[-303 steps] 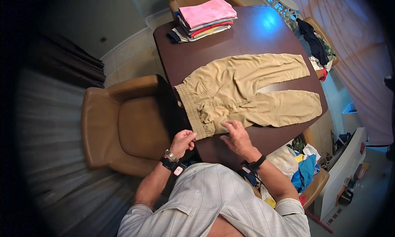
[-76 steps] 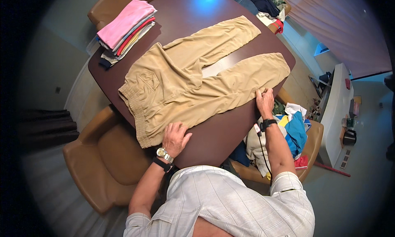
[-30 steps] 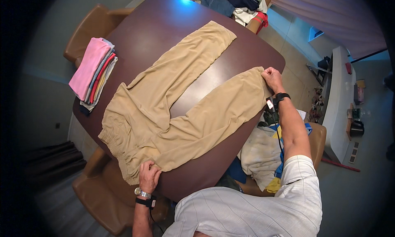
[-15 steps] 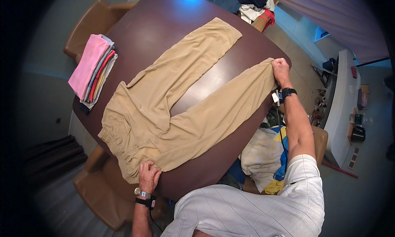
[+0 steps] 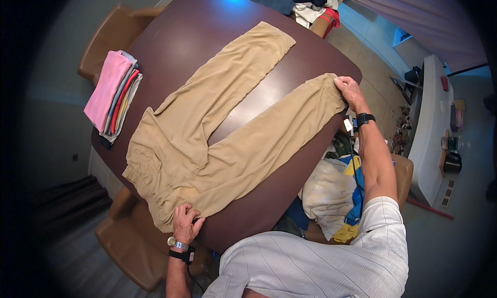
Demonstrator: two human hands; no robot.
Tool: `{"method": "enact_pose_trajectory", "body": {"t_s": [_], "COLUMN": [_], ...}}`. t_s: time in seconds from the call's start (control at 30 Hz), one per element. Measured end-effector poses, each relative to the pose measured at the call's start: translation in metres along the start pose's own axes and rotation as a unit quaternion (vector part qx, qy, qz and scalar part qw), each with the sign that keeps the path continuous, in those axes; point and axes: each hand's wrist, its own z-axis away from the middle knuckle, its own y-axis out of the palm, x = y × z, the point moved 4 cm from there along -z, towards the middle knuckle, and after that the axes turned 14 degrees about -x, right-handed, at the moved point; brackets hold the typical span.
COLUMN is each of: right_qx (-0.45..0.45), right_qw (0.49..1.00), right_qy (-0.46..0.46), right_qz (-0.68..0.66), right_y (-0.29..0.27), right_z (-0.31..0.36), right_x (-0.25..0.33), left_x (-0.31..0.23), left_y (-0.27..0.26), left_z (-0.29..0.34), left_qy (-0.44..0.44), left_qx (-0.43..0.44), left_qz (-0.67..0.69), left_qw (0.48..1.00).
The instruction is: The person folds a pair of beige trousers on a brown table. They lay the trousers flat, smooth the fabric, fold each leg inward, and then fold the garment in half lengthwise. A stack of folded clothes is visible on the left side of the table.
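Tan trousers (image 5: 269,148) with a gathered elastic waistband lie spread on the dark red-brown table (image 5: 248,104). Their waist is at the near left, and the two legs spread apart toward the far right. My right hand (image 5: 352,92) grips the hem of the nearer leg between thumb and fingers at the table's right edge. At the near side of the waist, my left hand (image 5: 185,223) rests its fingertips on the cloth, thumb held apart from them. Wrinkles run across the hip area and along the nearer leg.
A folded stack of clothes (image 5: 112,97), pink on top, sits at the table's left edge. Brown chairs (image 5: 111,39) stand around. Loose clothes (image 5: 327,194) fill a chair by my right arm; more garments (image 5: 297,0) lie beyond the far edge.
The nearer leg's hem now lies flatter and wider, where it was bunched in my right hand. My left hand stays at the waist, its thumb now farther from the fingers.
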Motion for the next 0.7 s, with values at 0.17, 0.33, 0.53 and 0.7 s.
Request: {"method": "enact_pose_trajectory", "body": {"t_s": [0.17, 0.33, 0.53, 0.7], "right_qx": [-0.031, -0.089, -0.207, -0.178], "right_qw": [0.998, 0.982, 0.954, 0.957], "right_qy": [-0.033, -0.133, -0.204, -0.224], "right_qz": [0.039, 0.100, 0.074, 0.052], "right_y": [-0.011, -0.001, 0.005, -0.008], "right_z": [0.004, 0.015, 0.033, 0.028], "right_x": [-0.016, -0.027, -0.033, -0.033], "left_x": [-0.047, -0.128, -0.173, -0.146], "left_y": [0.001, 0.064, 0.157, 0.180], "left_z": [-0.050, -0.155, -0.256, -0.282], "left_qy": [0.062, 0.224, 0.340, 0.357], "left_qx": [-0.023, -0.057, 0.026, 0.095], "left_qz": [0.001, 0.070, 0.042, -0.064], "left_qw": [0.998, 0.970, 0.939, 0.927]}}
